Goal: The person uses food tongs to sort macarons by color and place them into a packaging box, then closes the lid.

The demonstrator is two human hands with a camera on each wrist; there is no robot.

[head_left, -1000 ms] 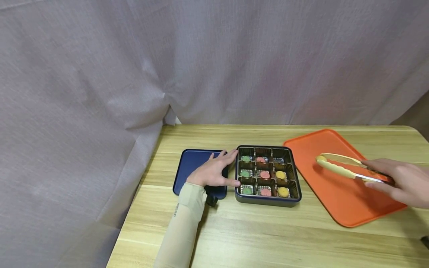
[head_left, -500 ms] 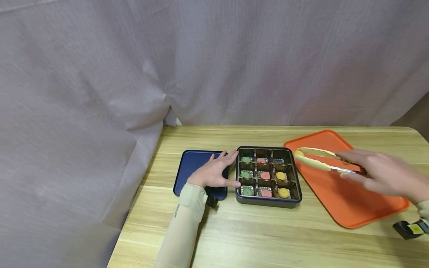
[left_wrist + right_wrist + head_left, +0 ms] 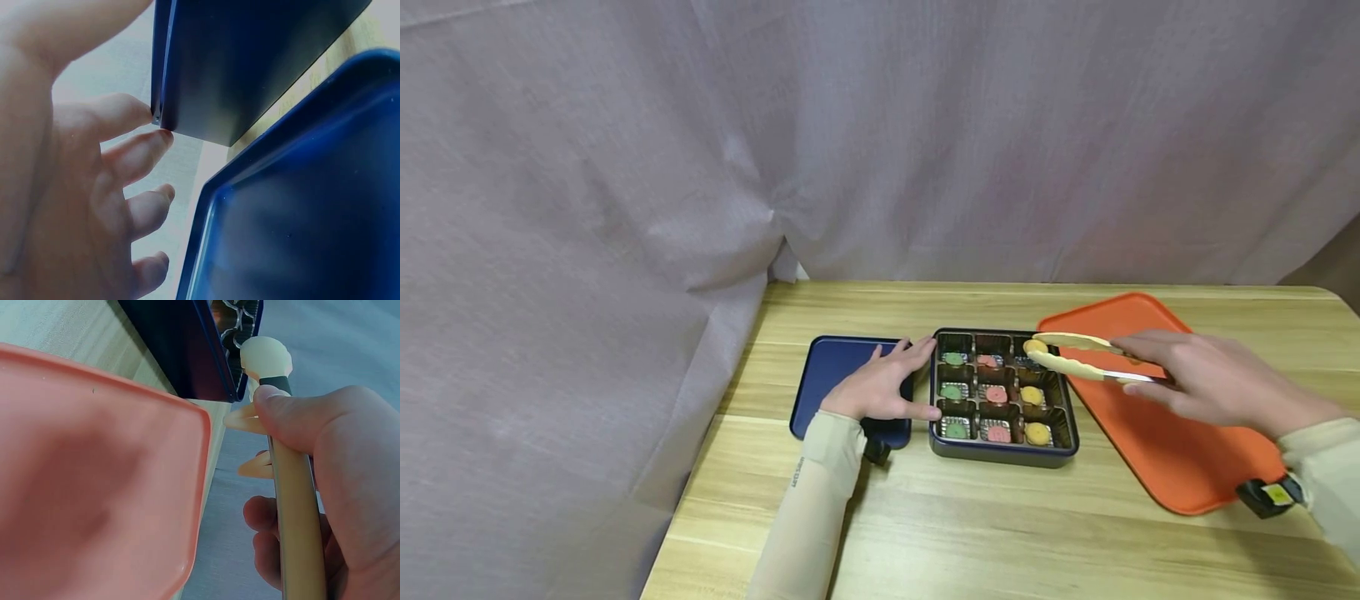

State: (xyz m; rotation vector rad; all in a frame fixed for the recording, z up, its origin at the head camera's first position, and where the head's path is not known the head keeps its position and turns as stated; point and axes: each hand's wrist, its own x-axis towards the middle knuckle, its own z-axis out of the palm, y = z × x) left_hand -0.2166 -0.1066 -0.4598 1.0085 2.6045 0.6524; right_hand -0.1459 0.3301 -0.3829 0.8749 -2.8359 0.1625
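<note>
Gripping a pair of cream-yellow tongs (image 3: 1078, 357), the right hand (image 3: 1195, 383) curls its fingers and thumb round the handle end, as the right wrist view confirms with the thumb pressed on the tongs' upper arm. The tongs' tips are closed on a small yellow sweet (image 3: 1035, 346), which hangs above the compartment at the 1 o'clock corner of the dark nine-compartment box (image 3: 1003, 454); whether the sweet touches the foil cup below cannot be told. Inside the box, green sweets fill the column on the 9 o'clock side, pink sweets the middle column, and two further yellow sweets lie in the 3 o'clock and 5 o'clock compartments. The left hand (image 3: 880, 387) lies flat, fingers straight and relaxed, palm resting on the blue lid (image 3: 831, 371), with its fingertips (image 3: 164, 139) touching the box's wall on the 9 o'clock side; it grasps nothing. The blue lid lies just beside the box, at its 9 o'clock. An orange tray (image 3: 1157, 450) sits at the box's 3 o'clock, just beside it, beneath the right hand. All of these rest on a pale wooden table (image 3: 1000, 533), behind which, toward 12 o'clock, hangs a grey cloth backdrop (image 3: 880, 142).
</note>
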